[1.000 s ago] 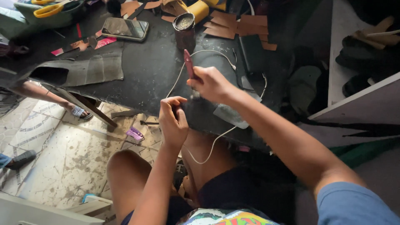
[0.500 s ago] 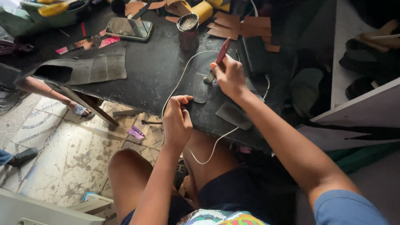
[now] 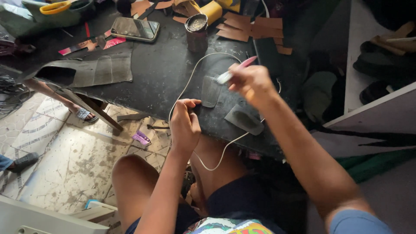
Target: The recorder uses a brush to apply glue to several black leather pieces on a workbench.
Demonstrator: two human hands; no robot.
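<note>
Overhead, right hand (image 3: 251, 82) gripping pink brush (image 3: 236, 71); left hand (image 3: 184, 123) pinching dark leather piece (image 3: 211, 91).

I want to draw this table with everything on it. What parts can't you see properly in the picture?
Head view only:
- The brush in the right hand: blurred by motion, tip unclear.
- What the left hand pinches: hidden by its curled fingers.
- Inside the tin can: too small to tell.
- The yellow scissors: cut off by the top edge.
- The white cable: its ends run out of sight.
</note>
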